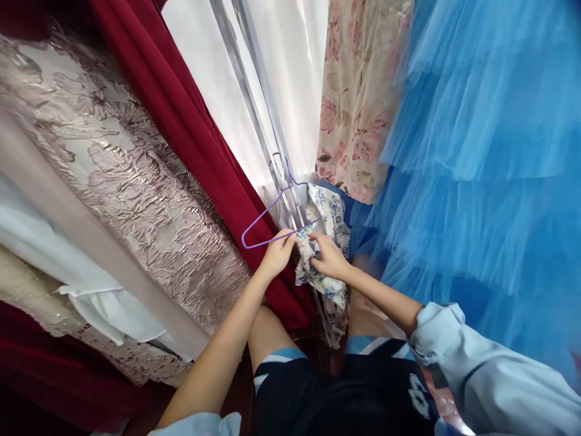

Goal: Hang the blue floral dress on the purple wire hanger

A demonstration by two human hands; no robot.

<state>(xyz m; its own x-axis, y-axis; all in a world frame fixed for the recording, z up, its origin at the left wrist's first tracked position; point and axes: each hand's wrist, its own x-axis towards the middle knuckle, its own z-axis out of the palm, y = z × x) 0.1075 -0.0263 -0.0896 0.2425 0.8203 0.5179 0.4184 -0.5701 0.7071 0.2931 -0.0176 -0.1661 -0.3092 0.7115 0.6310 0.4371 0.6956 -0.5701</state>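
A white garment with a blue and yellow floral print hangs partly over one side of a purple hanger. The hanger's other arm is bare. My left hand is closed at the garment's left edge, right by the hanger's lower bar. From the other side, my right hand grips the gathered cloth with thumb and forefinger. The hanger's hook is up against a metal pole. Folds of cloth hide some of my fingertips.
Dark red cloth and a metallic pink flower-textured fabric hang at left. A tiered blue tulle dress fills the right. Behind are a white curtain and a pink floral fabric. My legs frame the garment below.
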